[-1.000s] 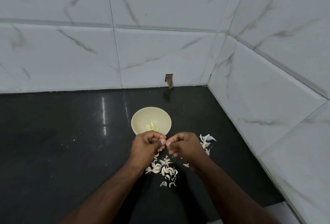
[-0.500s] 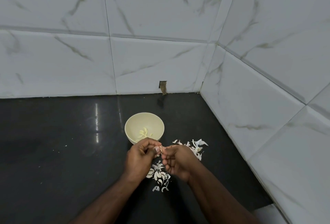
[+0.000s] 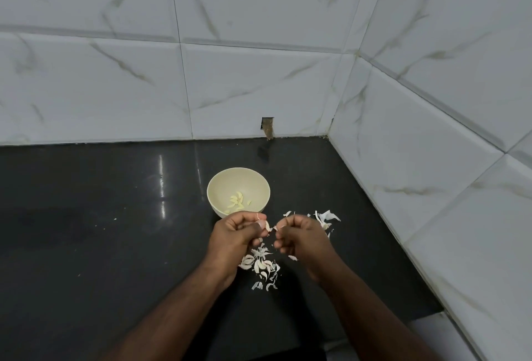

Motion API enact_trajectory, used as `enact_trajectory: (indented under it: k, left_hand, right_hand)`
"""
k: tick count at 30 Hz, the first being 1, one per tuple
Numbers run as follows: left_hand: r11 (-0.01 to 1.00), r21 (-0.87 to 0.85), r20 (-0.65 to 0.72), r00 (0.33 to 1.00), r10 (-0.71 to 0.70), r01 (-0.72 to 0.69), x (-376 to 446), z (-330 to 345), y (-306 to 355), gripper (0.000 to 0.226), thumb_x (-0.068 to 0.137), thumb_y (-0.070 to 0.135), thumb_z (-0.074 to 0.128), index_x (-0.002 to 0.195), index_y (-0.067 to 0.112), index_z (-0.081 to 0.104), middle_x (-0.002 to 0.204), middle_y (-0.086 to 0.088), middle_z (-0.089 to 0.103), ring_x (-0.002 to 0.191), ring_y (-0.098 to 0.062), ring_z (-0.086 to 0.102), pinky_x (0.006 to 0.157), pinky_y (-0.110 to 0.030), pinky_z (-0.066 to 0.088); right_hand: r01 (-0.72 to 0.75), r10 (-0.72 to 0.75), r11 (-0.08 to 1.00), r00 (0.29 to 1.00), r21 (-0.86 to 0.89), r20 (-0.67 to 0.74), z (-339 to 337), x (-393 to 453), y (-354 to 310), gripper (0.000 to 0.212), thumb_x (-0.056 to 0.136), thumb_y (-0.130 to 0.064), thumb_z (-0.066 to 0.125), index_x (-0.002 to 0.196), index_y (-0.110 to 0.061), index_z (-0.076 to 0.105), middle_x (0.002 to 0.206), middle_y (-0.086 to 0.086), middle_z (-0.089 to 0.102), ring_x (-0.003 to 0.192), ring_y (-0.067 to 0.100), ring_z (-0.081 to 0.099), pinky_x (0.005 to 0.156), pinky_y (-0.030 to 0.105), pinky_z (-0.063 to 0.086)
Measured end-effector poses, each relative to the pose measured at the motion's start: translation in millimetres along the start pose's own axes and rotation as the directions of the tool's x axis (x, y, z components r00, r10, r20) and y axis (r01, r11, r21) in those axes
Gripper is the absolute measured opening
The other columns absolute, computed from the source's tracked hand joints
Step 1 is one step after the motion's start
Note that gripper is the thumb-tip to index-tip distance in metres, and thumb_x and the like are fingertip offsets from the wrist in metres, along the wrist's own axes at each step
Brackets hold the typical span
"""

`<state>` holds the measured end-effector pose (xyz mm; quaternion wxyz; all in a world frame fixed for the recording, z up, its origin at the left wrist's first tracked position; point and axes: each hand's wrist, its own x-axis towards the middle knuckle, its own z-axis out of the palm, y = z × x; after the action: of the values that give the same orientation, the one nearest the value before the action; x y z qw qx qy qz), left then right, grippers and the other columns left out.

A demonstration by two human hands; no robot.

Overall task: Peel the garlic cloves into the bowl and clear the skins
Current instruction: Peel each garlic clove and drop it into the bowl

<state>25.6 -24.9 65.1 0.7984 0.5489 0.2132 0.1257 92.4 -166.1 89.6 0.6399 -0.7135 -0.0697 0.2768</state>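
so the bit that matters here: the garlic clove (image 3: 267,226) is pinched at the fingertips of the left hand (image 3: 234,241), poking out toward the right hand (image 3: 300,241), and the two hands sit knuckle to knuckle just above the black counter (image 3: 86,245). the clove is tiny in this view, so i honestly can't call its long axis, though it looks like it runs roughly across, from one hand toward the other. left fingers and thumb are curled tight round it. the right hand is curled too, with its fingertips up by the clove's free end, and there's a pale sliver there that i'd guess is skin being pulled. can't fully tell whether it has hold of it.

the cream bowl (image 3: 260,185) sits just beyond the left hand, nearly touching its knuckles in the picture, so the left hand is the nearer one for the drop. my read is a short reach forward and it's in.

inside the bowl: a small cluster of peeled cloves (image 3: 237,201) near the bottom, most of the bowl bare.

skins are on the counter, not in anything. one pile of skins (image 3: 260,264) lies right under and between the wrists, and a second scatter of skins (image 3: 324,217) sits beyond the right hand. a few specks off to the left too. so the clearing part looks not yet started, i reckon.
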Motion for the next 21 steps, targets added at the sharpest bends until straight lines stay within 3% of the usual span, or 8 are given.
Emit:
enact_trajectory:
  k: [3, 7, 9, 12, 16, 21]
  left_hand:
    - [1.000, -0.025, -0.003, 1.000, -0.018, 0.018, -1, -2, 2, 0.007, 0.089, -0.002, 0.068, 0.094, 0.001, 0.071, 0.080, -0.017, 0.071, 0.065, -0.013, 0.064, 0.058, -0.020, 0.049]
    - [1.000, -0.024, 0.004, 1.000, -0.012, 0.012, -3, -1, 2, 0.006, 0.088, -0.003, 0.069, 0.092, 0.002, 0.071, 0.078, -0.016, 0.071, 0.065, -0.014, 0.064, 0.058, -0.021, 0.049]
    - [1.000, -0.001, 0.000, 1.000, 0.006, -0.006, -4, -2, 1, 0.005, 0.087, -0.002, 0.071, 0.089, 0.003, 0.072, 0.077, -0.016, 0.070, 0.061, -0.014, 0.059, 0.059, -0.023, 0.048]
    - [0.999, 0.042, -0.021, 0.999, 0.025, -0.024, -3, -1, -2, 0.006, 0.085, -0.001, 0.074, 0.087, 0.005, 0.074, 0.076, -0.017, 0.070, 0.061, -0.014, 0.057, 0.059, -0.024, 0.047]
    - [0.999, 0.033, -0.012, 1.000, -0.001, 0.001, -2, 0, -3, 0.006, 0.087, -0.003, 0.071, 0.087, 0.002, 0.074, 0.071, -0.018, 0.066, 0.058, -0.016, 0.054, 0.058, -0.025, 0.046]
    - [0.997, -0.034, -0.024, 0.998, -0.063, 0.062, 1, -1, 0, 0.006, 0.089, -0.004, 0.067, 0.090, -0.001, 0.072, 0.069, -0.015, 0.065, 0.055, -0.013, 0.054, 0.054, -0.020, 0.045]
  right_hand:
    - [0.102, -0.104, 0.989, 0.994, -0.105, -0.013, -6, -2, 0, 0.012, 0.086, 0.009, 0.062, 0.088, -0.001, 0.070, 0.074, 0.015, 0.072, 0.064, 0.015, 0.066, 0.058, 0.021, 0.050]
    - [0.241, -0.237, 0.939, 0.970, -0.245, 0.047, -5, -6, -3, 0.027, 0.088, 0.003, 0.068, 0.091, -0.022, 0.075, 0.080, -0.007, 0.077, 0.075, 0.001, 0.069, 0.069, 0.017, 0.051]
    - [0.271, -0.254, 0.922, 0.962, -0.277, 0.097, -1, -6, -3, 0.016, 0.087, -0.006, 0.074, 0.090, -0.022, 0.076, 0.078, -0.008, 0.076, 0.071, -0.001, 0.068, 0.066, 0.015, 0.050]
    - [0.268, -0.272, 0.893, 0.961, -0.362, 0.040, 1, 0, 0, 0.003, 0.085, -0.012, 0.078, 0.085, -0.015, 0.076, 0.072, -0.004, 0.074, 0.065, 0.001, 0.066, 0.062, 0.016, 0.049]
    - [0.215, -0.211, 0.947, 0.977, -0.239, 0.042, 1, 4, 2, 0.007, 0.088, 0.000, 0.071, 0.084, -0.005, 0.073, 0.065, 0.000, 0.071, 0.058, 0.002, 0.062, 0.057, 0.015, 0.047]
    - [0.205, -0.192, 0.960, 0.978, -0.193, 0.082, 3, 10, 5, 0.009, 0.092, 0.002, 0.064, 0.089, -0.002, 0.072, 0.074, 0.008, 0.075, 0.066, 0.011, 0.062, 0.061, 0.020, 0.050]
